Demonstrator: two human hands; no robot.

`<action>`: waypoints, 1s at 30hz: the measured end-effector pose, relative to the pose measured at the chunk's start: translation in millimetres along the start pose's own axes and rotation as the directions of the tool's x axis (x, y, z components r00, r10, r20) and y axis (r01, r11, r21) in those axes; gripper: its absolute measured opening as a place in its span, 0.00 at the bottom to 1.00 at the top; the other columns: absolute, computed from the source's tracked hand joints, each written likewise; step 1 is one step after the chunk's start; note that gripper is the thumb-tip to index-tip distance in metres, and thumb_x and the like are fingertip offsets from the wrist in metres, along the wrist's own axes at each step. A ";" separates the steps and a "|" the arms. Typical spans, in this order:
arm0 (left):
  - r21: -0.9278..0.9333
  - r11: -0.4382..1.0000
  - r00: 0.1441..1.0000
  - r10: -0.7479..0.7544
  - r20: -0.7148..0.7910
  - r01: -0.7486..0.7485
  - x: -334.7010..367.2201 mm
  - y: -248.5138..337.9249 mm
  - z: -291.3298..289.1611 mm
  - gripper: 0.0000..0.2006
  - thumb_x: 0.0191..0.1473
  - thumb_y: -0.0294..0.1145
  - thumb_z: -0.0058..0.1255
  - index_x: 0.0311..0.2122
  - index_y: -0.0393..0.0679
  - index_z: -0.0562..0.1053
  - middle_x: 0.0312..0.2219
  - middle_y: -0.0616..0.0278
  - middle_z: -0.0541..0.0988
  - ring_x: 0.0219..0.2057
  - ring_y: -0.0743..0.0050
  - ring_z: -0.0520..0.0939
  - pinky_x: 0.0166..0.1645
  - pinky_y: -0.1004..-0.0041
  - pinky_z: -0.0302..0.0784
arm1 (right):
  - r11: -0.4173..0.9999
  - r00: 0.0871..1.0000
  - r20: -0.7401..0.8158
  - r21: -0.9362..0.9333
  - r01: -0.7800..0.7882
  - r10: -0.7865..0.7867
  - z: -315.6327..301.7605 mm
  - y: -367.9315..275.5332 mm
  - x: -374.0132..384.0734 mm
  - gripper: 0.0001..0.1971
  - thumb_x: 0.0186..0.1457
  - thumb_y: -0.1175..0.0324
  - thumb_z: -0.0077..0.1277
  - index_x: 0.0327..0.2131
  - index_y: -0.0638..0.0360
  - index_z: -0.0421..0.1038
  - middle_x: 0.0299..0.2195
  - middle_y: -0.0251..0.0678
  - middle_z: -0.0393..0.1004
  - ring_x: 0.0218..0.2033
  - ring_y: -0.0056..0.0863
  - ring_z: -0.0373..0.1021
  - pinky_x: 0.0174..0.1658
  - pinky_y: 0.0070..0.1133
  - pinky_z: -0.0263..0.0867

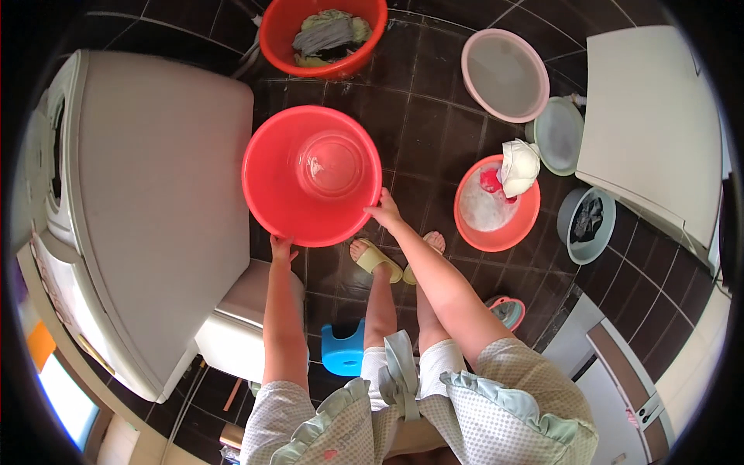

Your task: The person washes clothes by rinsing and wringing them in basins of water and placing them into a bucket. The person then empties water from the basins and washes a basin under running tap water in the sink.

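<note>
Between my two hands is a large red plastic basin (267, 182), tilted so that its inside faces me. A little clear water or a wet shine shows on its round bottom. My left hand (284, 249) grips the rim at the lower left, fingers mostly hidden beneath it. On the lower right of the same rim, my right hand (383, 211) is closed with the thumb over the edge. Whether the basin touches the floor I cannot tell.
An orange-red tub (275, 39) with wet cloth stands far ahead. A coral basin (514, 232) holds suds and a white cloth item (519, 167). Right lie a pink-rimmed basin (508, 74), a pale green basin (559, 136) and a grey-blue bucket (570, 225). A white machine (167, 194) flanks the left; a blue stool (341, 356) is near my feet.
</note>
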State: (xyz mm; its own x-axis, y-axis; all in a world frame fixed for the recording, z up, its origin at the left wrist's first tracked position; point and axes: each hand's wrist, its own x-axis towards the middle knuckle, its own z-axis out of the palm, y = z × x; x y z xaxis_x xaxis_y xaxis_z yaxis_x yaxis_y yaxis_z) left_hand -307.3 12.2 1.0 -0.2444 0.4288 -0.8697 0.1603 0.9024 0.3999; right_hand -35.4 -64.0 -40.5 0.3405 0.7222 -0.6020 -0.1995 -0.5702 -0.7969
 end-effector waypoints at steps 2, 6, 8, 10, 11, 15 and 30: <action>0.100 0.995 0.987 -0.007 -0.159 0.023 2.0 3.1 -12.6 0.36 0.37 0.28 0.55 0.52 0.54 0.51 0.49 0.61 0.59 0.48 0.59 0.63 0.45 0.59 0.64 | 0.969 0.978 0.058 -0.164 -0.187 0.198 20.0 -11.8 -9.7 0.27 0.38 0.68 0.52 0.45 0.56 0.54 0.41 0.44 0.67 0.41 0.38 0.65 0.44 0.26 0.60; 0.735 0.633 0.666 0.659 -0.348 -0.242 -25.4 16.2 12.3 0.36 0.39 0.32 0.51 0.54 0.45 0.48 0.46 0.51 0.61 0.46 0.56 0.65 0.49 0.63 0.61 | 0.975 0.991 -0.100 -0.197 -0.106 0.088 26.1 -34.4 -36.2 0.26 0.40 0.64 0.50 0.45 0.54 0.55 0.39 0.44 0.68 0.39 0.39 0.66 0.41 0.27 0.62; 0.579 0.467 0.539 0.840 -0.054 -0.669 -53.3 45.0 70.2 0.31 0.42 0.22 0.45 0.53 0.43 0.50 0.45 0.53 0.62 0.45 0.58 0.66 0.47 0.65 0.64 | 0.992 0.985 -0.125 -0.023 -0.122 0.118 -18.7 -28.3 -27.5 0.24 0.42 0.72 0.50 0.45 0.56 0.55 0.38 0.42 0.65 0.28 0.27 0.68 0.28 0.20 0.64; 0.137 0.671 0.685 0.713 0.150 -0.729 -102.9 63.8 143.8 0.28 0.43 0.15 0.39 0.52 0.45 0.52 0.44 0.54 0.62 0.42 0.63 0.70 0.43 0.71 0.68 | 0.988 0.960 -0.239 0.000 -0.153 0.148 -78.9 -6.4 -32.7 0.22 0.43 0.73 0.48 0.45 0.55 0.55 0.36 0.40 0.65 0.25 0.26 0.67 0.25 0.19 0.64; 0.140 0.664 0.678 0.717 0.159 -0.735 -122.0 74.6 159.0 0.28 0.43 0.15 0.39 0.52 0.45 0.52 0.44 0.54 0.62 0.42 0.63 0.70 0.43 0.71 0.68 | 0.985 0.946 -0.276 0.024 -0.170 0.170 -92.3 -8.1 -40.8 0.22 0.43 0.74 0.47 0.44 0.55 0.55 0.35 0.40 0.65 0.25 0.26 0.67 0.24 0.19 0.64; -0.021 0.870 0.812 0.468 0.350 -0.492 -174.1 117.1 209.9 0.26 0.44 0.19 0.41 0.51 0.46 0.54 0.41 0.58 0.66 0.29 0.73 0.73 0.31 0.79 0.70 | 0.946 0.903 -0.329 0.257 -0.195 0.276 -144.3 -37.3 -65.6 0.22 0.43 0.75 0.45 0.45 0.56 0.53 0.31 0.38 0.65 0.22 0.23 0.66 0.20 0.17 0.61; 0.243 0.529 0.569 0.631 0.528 -0.813 -132.9 203.8 364.6 0.19 0.46 0.28 0.44 0.46 0.43 0.61 0.31 0.59 0.72 0.28 0.75 0.73 0.35 0.76 0.69 | 0.976 0.761 -0.620 0.203 -0.078 0.190 -306.8 -146.5 -32.7 0.18 0.43 0.68 0.47 0.40 0.61 0.61 0.26 0.34 0.69 0.23 0.20 0.64 0.27 0.16 0.60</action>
State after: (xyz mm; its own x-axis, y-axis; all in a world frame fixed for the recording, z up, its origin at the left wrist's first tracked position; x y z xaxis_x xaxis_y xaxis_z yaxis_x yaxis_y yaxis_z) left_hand 106.5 123.9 92.6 0.4671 0.7910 -0.3951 0.5162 0.1188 0.8482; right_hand 264.6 -124.2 111.3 0.7910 0.1990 -0.5785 -0.4076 -0.5337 -0.7410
